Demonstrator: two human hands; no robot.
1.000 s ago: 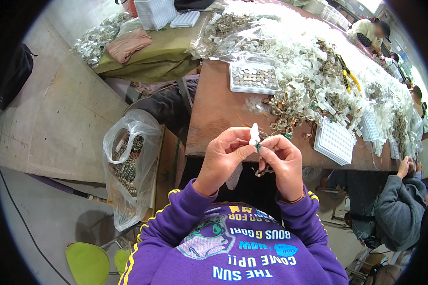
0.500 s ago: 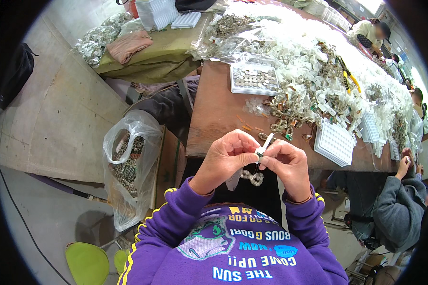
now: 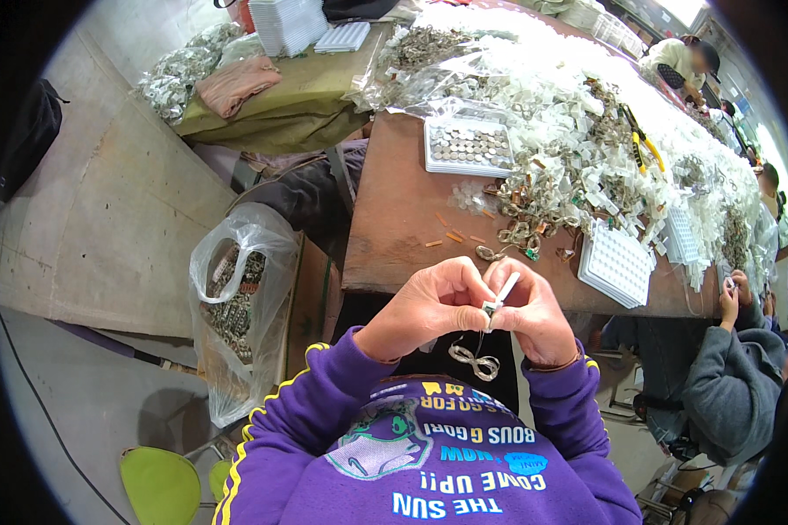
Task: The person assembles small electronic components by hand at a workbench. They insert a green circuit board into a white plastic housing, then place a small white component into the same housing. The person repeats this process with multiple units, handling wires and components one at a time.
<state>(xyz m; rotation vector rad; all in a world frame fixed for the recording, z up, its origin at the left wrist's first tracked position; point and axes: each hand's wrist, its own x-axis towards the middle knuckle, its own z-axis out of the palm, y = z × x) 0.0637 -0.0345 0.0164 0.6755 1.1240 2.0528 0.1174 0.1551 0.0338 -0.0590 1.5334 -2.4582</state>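
In front of my chest, over the table's near edge, both hands pinch one small white battery case (image 3: pixel 488 307). My left hand (image 3: pixel 422 308) grips it from the left with thumb and forefinger. Thumb and fingers of my right hand (image 3: pixel 537 317) close on its other side. A white strip (image 3: pixel 507 287) sticks up beside the right fingers. Thin wire runs down from the case to a looped wire bundle (image 3: pixel 474 361), which hangs free below. The finer parts between the fingertips are hidden. Orange slips (image 3: pixel 454 237) lie on the table beyond my left hand.
A white tray of coin cells (image 3: pixel 468 144) stands on the brown table (image 3: pixel 385 192). Wire bundles (image 3: pixel 521 223), pliers (image 3: pixel 643 144) and heaped clear plastic lie beyond. White stacked trays (image 3: pixel 617 265) are at right. A filled plastic bag (image 3: pixel 267 232) stands left; a co-worker (image 3: pixel 731 385) sits right.
Both hands have come slightly lower with the battery case. The wire bundle hangs lower, its loops showing more fully. Another orange slip has come into view past my left hand.
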